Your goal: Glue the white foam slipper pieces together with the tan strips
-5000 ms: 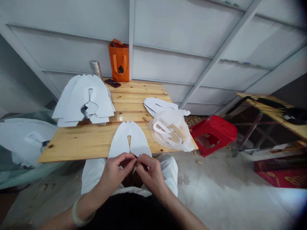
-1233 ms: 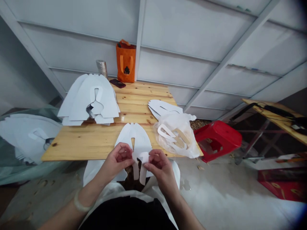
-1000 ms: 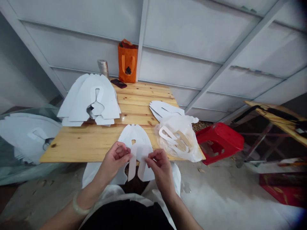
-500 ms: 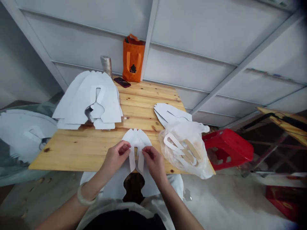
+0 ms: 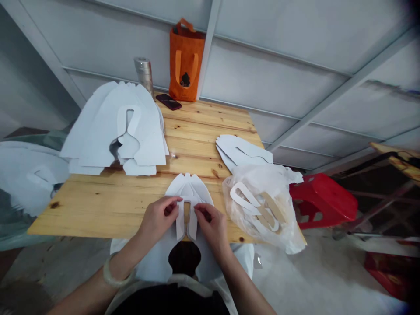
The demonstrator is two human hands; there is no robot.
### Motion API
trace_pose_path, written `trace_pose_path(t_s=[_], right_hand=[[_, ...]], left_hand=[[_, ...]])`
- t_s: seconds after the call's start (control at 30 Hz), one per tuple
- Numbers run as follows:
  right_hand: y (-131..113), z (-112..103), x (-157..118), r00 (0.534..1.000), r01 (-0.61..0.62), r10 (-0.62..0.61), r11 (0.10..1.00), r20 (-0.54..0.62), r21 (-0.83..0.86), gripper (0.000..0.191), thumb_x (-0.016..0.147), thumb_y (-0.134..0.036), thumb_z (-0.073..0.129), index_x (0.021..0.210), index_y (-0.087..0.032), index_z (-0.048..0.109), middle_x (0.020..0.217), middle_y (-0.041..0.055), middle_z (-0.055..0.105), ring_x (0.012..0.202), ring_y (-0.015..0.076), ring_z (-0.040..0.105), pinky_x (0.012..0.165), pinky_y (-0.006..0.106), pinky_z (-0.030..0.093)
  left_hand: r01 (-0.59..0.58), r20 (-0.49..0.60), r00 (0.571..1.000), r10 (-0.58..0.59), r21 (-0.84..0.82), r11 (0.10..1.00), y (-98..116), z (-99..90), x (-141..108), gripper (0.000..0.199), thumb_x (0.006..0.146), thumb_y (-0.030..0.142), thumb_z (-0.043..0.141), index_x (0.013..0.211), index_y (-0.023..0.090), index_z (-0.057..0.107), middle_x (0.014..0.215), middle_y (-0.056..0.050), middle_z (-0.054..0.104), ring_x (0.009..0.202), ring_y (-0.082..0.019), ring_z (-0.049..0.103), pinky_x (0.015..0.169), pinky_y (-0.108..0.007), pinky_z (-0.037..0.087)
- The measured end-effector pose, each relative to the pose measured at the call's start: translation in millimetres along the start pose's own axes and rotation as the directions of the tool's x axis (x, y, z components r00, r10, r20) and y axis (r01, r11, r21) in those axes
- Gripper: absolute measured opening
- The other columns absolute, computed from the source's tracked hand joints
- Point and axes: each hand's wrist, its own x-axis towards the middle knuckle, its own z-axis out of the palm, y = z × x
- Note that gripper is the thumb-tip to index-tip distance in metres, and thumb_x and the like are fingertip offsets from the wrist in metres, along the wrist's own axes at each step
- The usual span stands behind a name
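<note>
A white sheet piece shaped like a shoe upper (image 5: 203, 188) lies at the table's front edge, its wide end hanging toward my lap. Around its narrow slot lies a white U-shaped strip (image 5: 180, 225), its two legs pointing toward me. My left hand (image 5: 159, 217) pinches the strip's left side near the bend, thumb and forefinger together. On the opposite side my right hand (image 5: 212, 224) pinches the strip's right edge, its other fingers curled. The fingertips hide part of the strip's edges.
A stack of similar white pieces (image 5: 95, 127) lies at back left, and more (image 5: 239, 148) at right. A plastic bag (image 5: 290, 218) holds several U-shaped strips. Further back are a phone (image 5: 169, 102), a metallic cylinder (image 5: 144, 72) and an orange bag (image 5: 187, 48). A red stool (image 5: 328, 199) stands right.
The view has shifted slightly, so the table appears closer. Both hands stay at the U-shaped strip, with only small finger movements along its sides.
</note>
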Motion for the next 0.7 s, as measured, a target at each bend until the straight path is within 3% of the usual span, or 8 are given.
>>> trace_pose_path(t_s=[0.37, 0.7], right_hand=[[-3.2, -1.6, -0.3, 0.999, -0.031, 0.031, 1.000, 0.011, -0.001, 0.018, 0.083, -0.029, 0.064, 0.083, -0.020, 0.080, 0.076, 0.0041, 0.077, 0.066, 0.0185, 0.068, 0.063, 0.028, 0.050], [-2.6, -2.5, 2.7, 0.999, -0.045, 0.045, 0.999, 0.022, -0.011, 0.020, 0.081, -0.030, 0.064, 0.081, -0.020, 0.081, 0.076, 0.0042, 0.078, 0.065, 0.0188, 0.068, 0.063, 0.029, 0.052]], left_hand=[[-0.056, 0.021, 0.998, 0.054, 0.076, 0.996, -2.1, -0.1, -0.8, 0.028, 0.086, 0.019, 0.061, 0.105, 0.023, 0.081, 0.083, -0.002, 0.076, 0.064, -0.015, 0.065, 0.060, -0.024, 0.050], [-0.108, 0.033, 0.994, 0.105, 0.137, 0.985, -5.7, 1.3, 0.2, 0.030, 0.087, 0.019, 0.060, 0.108, 0.024, 0.081, 0.090, -0.003, 0.079, 0.068, -0.017, 0.068, 0.068, -0.028, 0.054]])
